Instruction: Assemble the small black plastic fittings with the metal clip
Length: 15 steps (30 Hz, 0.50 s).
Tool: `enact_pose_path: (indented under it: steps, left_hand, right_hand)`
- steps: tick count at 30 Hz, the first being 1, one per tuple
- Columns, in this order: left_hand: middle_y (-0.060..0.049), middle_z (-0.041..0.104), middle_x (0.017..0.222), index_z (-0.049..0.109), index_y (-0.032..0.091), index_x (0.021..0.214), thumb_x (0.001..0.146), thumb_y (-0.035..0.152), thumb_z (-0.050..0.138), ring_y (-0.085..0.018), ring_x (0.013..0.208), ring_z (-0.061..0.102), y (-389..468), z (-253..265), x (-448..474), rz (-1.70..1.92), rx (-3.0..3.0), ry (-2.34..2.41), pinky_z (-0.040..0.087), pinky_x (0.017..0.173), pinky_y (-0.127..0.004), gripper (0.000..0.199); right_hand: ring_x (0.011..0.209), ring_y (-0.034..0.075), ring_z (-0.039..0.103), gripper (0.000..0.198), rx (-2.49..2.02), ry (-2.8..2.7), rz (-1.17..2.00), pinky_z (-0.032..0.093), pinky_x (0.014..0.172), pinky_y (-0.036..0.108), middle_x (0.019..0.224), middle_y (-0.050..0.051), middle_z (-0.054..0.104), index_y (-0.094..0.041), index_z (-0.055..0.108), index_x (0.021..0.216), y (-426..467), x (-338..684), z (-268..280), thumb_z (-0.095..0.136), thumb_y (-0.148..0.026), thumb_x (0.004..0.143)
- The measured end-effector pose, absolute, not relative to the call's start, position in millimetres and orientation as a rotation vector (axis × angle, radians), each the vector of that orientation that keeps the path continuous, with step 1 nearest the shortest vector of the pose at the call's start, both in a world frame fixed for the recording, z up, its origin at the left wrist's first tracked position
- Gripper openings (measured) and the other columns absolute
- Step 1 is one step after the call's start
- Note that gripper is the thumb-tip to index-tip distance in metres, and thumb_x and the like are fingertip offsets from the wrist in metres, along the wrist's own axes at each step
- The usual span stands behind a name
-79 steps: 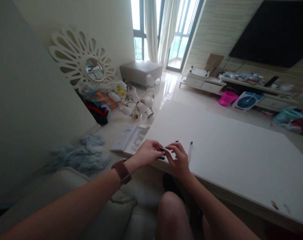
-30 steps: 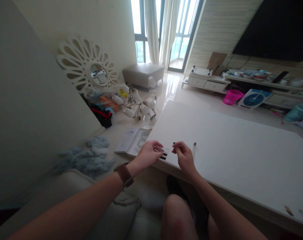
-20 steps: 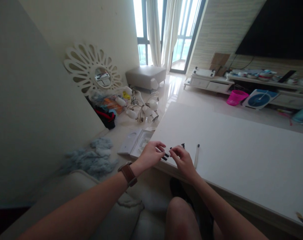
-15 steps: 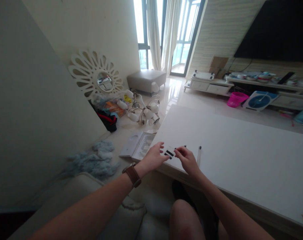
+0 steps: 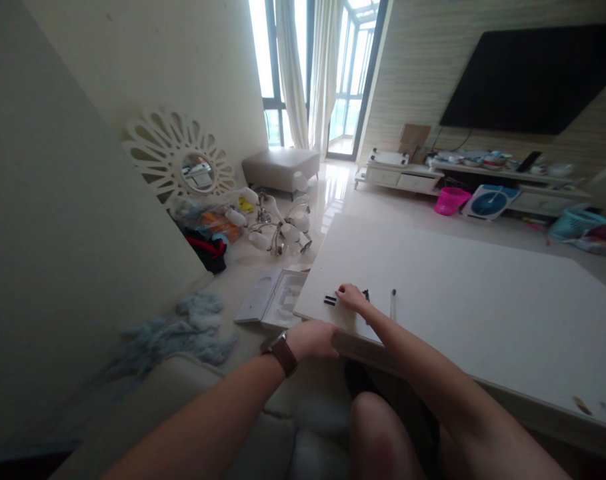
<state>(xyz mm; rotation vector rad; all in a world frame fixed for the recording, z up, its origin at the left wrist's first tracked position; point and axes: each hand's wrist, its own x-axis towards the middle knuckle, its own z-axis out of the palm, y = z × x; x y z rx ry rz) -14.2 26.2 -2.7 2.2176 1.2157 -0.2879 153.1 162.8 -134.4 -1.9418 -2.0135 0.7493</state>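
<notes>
- The person's knee point(image 5: 375, 420) is below the near edge of the table point(image 5: 457, 293), the nearest thing to the body.
- The left hand point(image 5: 313, 339), with a watch point(image 5: 285, 353) at its wrist, is at the table's near edge, close to the left corner. Its fingers look loosely curled; whether they grip anything cannot be told.
- Two black strips point(image 5: 330, 298) lie flat on the table near that corner, side by side. Their long axes run roughly along the table's near edge, one end of each pointing at the table's left edge, the other toward the right hand point(image 5: 351, 297).
- The right hand is over the table, just beside the strips, palm down, with fingertips drawn together; whether anything is pinched between them is too small to tell.
- A dark piece point(image 5: 366, 295) shows on the table just past the right hand, partly hidden by it.
- Farther along the table lies a stick point(image 5: 393, 307), its long axis running from near side to far side, the dark tip pointing away from the person.
- Left of the table, a box point(image 5: 287, 300) stands open.
- Beyond the table are a lamp point(image 5: 290, 232), a bin point(image 5: 450, 201) and a screen point(image 5: 527, 80).
</notes>
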Motion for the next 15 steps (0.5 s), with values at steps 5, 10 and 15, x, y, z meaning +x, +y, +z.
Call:
enact_pose_path:
  steps: [5, 10, 15]
  left_hand:
    - [-0.015, 0.072, 0.112, 0.069, 0.018, 0.114, 0.077, 0.039, 0.064, -0.033, 0.103, 0.068, 25.2, -1.8, -13.0, -0.313, 2.240, 1.248, 0.054, 0.085, -0.038, 0.042]
    - [-0.016, 0.072, 0.111, 0.070, 0.017, 0.112, 0.078, 0.040, 0.062, -0.034, 0.102, 0.069, 26.8, -3.6, -14.1, -0.321, 2.245, 1.266, 0.054, 0.084, -0.040, 0.042]
    - [-0.018, 0.072, 0.108, 0.071, 0.016, 0.109, 0.079, 0.039, 0.060, -0.036, 0.101, 0.068, 27.5, -7.6, -16.0, -0.314, 2.266, 1.317, 0.054, 0.082, -0.042, 0.039]
  right_hand:
    - [0.088, 0.021, 0.068, 0.019, -1.959, -2.089, 0.697, 0.046, 0.078, 0.025, 0.094, 0.015, 0.075, -0.012, 0.076, 0.089, 170.1, 140.8, -133.9, 0.063, -0.026, 0.086]
    - [0.090, 0.020, 0.066, 0.022, -1.837, -2.111, 0.566, 0.045, 0.081, 0.026, 0.097, 0.014, 0.074, -0.014, 0.075, 0.090, 153.6, 159.7, -110.1, 0.055, -0.022, 0.090]
    - [0.085, 0.019, 0.066, 0.023, -1.679, -2.161, 0.524, 0.049, 0.081, 0.028, 0.094, 0.009, 0.073, -0.018, 0.075, 0.088, 95.2, 268.2, -70.6, 0.054, -0.026, 0.088]
